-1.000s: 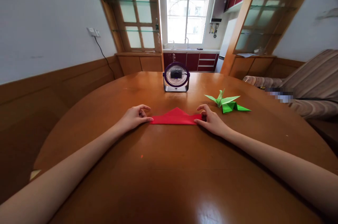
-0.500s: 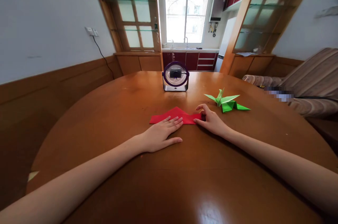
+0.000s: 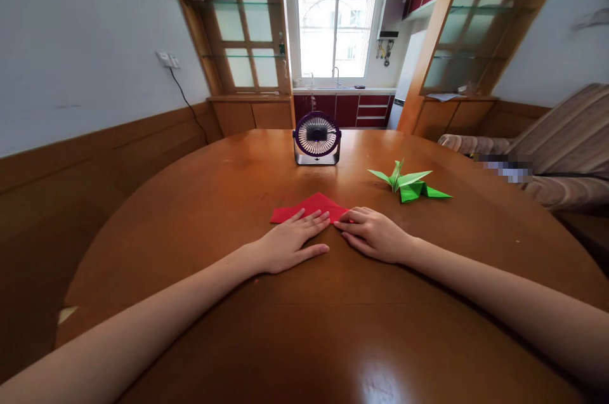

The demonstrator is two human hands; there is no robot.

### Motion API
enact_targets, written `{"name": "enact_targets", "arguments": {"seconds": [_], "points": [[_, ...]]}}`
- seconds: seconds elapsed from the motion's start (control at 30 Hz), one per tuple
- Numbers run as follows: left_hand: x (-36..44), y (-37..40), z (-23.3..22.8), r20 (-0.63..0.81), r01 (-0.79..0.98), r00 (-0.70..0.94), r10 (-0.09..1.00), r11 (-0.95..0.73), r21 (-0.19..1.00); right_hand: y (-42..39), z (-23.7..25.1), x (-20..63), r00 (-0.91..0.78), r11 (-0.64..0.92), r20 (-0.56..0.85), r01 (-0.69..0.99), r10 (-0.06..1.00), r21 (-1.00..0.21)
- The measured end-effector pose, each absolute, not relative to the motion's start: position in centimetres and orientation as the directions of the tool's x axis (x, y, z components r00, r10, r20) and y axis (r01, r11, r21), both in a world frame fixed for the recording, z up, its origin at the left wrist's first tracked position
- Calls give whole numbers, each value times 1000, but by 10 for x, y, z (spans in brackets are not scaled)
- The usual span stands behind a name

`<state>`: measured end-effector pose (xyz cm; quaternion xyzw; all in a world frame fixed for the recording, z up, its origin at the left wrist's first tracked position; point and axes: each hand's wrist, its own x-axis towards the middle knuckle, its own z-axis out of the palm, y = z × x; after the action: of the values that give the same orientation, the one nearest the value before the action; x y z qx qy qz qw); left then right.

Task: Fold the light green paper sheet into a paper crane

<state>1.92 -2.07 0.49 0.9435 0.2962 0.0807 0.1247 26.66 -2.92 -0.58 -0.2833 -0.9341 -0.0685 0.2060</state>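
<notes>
A sheet of red origami paper (image 3: 316,202), folded with a raised peak along its far edge, lies on the table. Flat on its left half is my left hand (image 3: 290,242), fingers stretched and the thumb apart on the wood. My right hand (image 3: 373,234) is at the paper's right part, its fingers close together and bent, with the tips on the near edge. That hand covers the paper's right end. The thumb rests just below the fingertips, beside the paper.
A round wooden table (image 3: 200,201) bears everything. Behind the paper stands a small purple desk fan (image 3: 317,135). Green folded paper cranes (image 3: 412,191) lie to the right, beyond my right hand. A striped sofa (image 3: 566,131) is past the table's right edge.
My right hand has moved left and toward me along the paper, from its right end to the near edge. The right flap now looks folded in or covered. My left hand has stayed put.
</notes>
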Motion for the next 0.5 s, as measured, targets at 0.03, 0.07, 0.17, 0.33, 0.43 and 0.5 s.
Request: {"name": "enact_targets", "arguments": {"seconds": [0.03,0.07,0.17,0.33,0.43,0.5], "points": [[19,-20,5,75,539,811,581,-790,292,-29,-5,267,-762,830,410,558,502,21],[19,-20,6,67,544,808,586,-784,299,-29,-5,267,-769,828,395,559,503,33],[15,-18,7,38,567,795,605,-764,307,-28,-3,266,-781,815,349,575,518,79],[-8,-12,10,49,627,738,673,-711,318,-28,0,263,-780,796,323,594,535,115],[-21,-9,13,70,662,699,712,-680,316,-28,1,265,-774,797,341,595,533,105],[-26,-8,15,80,672,690,720,-677,300,-29,0,269,-769,798,358,595,529,99]]}}
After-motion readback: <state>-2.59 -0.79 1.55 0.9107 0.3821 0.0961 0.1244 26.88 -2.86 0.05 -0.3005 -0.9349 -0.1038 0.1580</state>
